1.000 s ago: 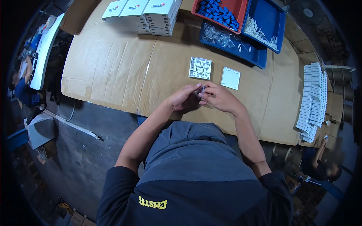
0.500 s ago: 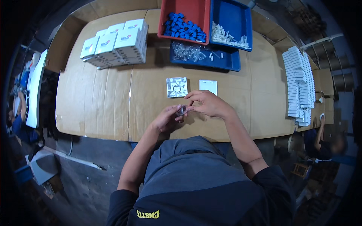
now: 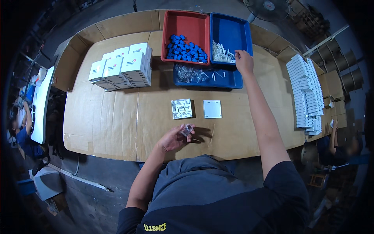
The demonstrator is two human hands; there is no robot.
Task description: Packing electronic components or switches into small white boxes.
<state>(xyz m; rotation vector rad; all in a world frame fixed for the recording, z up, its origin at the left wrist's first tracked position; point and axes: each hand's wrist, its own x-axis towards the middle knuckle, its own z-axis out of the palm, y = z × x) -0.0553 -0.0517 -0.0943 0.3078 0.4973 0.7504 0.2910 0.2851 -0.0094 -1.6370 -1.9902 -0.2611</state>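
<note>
Above the table's near edge, my left hand point(image 3: 174, 139) is closed around a small clear plastic piece point(image 3: 187, 129), its round hollow end facing up. My right hand point(image 3: 244, 62) reaches far forward to the near right corner of the upper blue tray point(image 3: 230, 27). Its fingers are bent and a little apart beside the thin white plastic pieces point(image 3: 223, 52); nothing shows between them. Between me and the trays lie a square, grey-and-white patterned part with a round centre point(image 3: 182, 109) and, to its right, a flat white square cover point(image 3: 212, 109).
A red tray point(image 3: 187, 21) holds blue pieces. A lower blue tray point(image 3: 230, 80) has clear pieces. White boxes point(image 3: 120, 68) are stacked at left, white flat parts point(image 3: 305, 91) at right. Cardboard walls point(image 3: 128, 23) edge the table. Other people work at both sides.
My right hand has left the clear plastic piece and moved forward and right to the upper blue tray. My left hand still holds the piece. The whole view has shifted slightly.
</note>
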